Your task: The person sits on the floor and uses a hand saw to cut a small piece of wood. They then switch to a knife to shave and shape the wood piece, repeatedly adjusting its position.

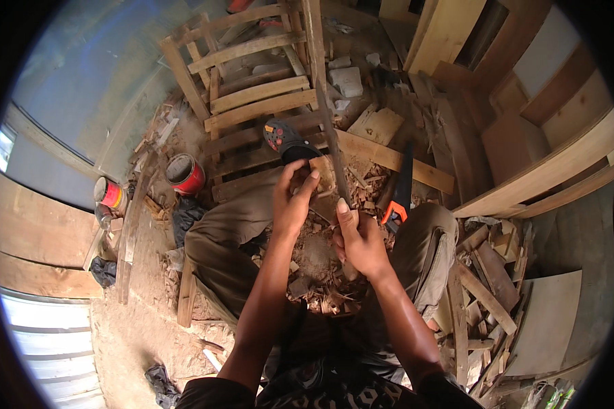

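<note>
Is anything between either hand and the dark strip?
Nothing visible for the right hand: it grips the dark strip. For the left hand, a wood piece shows between its fingertips and the strip.

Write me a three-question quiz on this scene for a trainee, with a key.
1. True or false: the orange-handled saw is to the right of the right hand.
2. Which hand grips the long dark strip? A) left B) right
3. What colour is the larger can on the floor at the left?
Key: 1 true; 2 B; 3 red.
</note>
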The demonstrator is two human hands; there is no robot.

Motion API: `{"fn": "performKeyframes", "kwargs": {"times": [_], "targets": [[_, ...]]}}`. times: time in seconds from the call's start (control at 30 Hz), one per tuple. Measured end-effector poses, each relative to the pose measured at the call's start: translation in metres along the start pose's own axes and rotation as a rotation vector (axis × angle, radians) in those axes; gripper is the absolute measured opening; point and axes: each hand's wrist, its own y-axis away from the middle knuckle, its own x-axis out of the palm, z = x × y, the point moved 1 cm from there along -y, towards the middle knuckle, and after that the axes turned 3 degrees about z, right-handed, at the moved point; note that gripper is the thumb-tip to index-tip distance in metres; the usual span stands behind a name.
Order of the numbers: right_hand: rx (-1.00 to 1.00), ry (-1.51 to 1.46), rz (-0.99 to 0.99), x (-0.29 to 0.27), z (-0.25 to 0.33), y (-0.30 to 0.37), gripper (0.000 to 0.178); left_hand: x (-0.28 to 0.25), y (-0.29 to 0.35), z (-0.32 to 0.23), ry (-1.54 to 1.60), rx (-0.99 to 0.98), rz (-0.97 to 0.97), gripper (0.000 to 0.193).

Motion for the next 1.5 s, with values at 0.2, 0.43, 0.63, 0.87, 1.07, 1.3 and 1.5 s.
{"fn": "performKeyframes", "kwargs": {"times": [0.2,0.43,0.63,0.87,1.07,1.3,1.5], "targets": [[-0.743,0.239,-0.153,0.013,0.064,0.021,0.035,-0.004,0.003,-0.004,0.049,-0.094,0.035,0.039],[-0.222,0.409,-0.11,-0.011,-0.04,0.0,0.046,-0.009,0.011,0.011,-0.075,-0.055,0.142,0.05],[0.258,-0.28,0.095,-0.011,-0.011,0.004,0.046,-0.006,0.005,0.004,0.043,-0.035,0.043,0.039],[-0.507,0.04,-0.035,0.006,0.04,0.018,0.044,-0.02,0.014,-0.003,0.036,-0.175,0.026,0.043],[-0.204,0.36,-0.106,0.006,-0.059,0.003,0.042,-0.027,0.019,-0.01,0.041,-0.2,0.042,0.047],[-0.238,-0.062,0.045,0.009,-0.015,0.016,0.037,-0.033,0.025,-0.002,0.04,-0.184,0.034,0.047],[-0.451,-0.002,-0.075,0.008,-0.007,0.023,0.028,-0.032,0.026,-0.005,0.033,-0.212,0.025,0.047]]}}
